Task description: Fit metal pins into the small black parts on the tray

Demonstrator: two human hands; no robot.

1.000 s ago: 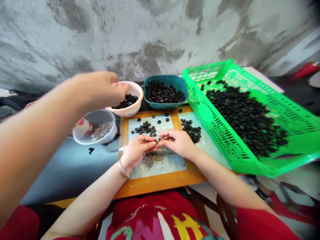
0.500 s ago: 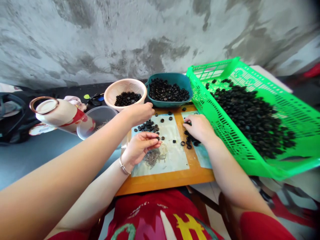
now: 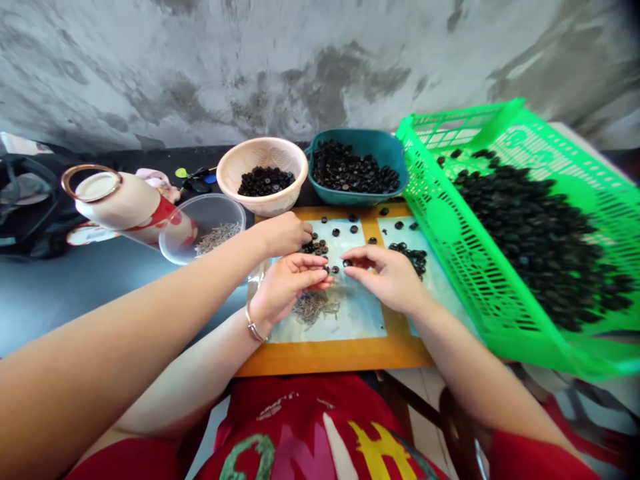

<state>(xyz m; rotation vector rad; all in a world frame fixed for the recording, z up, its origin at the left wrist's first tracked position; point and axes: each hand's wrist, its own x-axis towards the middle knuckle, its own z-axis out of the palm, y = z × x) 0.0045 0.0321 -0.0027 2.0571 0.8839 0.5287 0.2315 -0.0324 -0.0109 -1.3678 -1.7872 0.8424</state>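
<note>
My left hand (image 3: 293, 288), with a bracelet at the wrist, pinches a small black round part (image 3: 328, 269). Just off its fingertips is another black disc (image 3: 335, 270); whether the two are joined by a pin I cannot tell. My right hand (image 3: 385, 273) faces it from the right, a black ring (image 3: 347, 264) between thumb and forefinger. Under my left hand lies a heap of thin metal pins (image 3: 315, 307). Another person's hand (image 3: 285, 235) reaches in from the left over a pile of small black discs (image 3: 317, 245). More black rings (image 3: 411, 257) lie behind my right hand.
A pink bowl (image 3: 226, 175) and a teal basin (image 3: 320, 193) of black parts stand at the back. The large green basket (image 3: 445, 247) of black pieces borders the right. At left are a clear tub (image 3: 173, 248) of pins and a tilted bottle (image 3: 135, 207). Loose discs dot the wooden board (image 3: 330, 360).
My right hand has moved left from the pile of black rings to my left fingertips, bringing one ring. The other person's hand has come down onto the discs. The view has shifted slightly.
</note>
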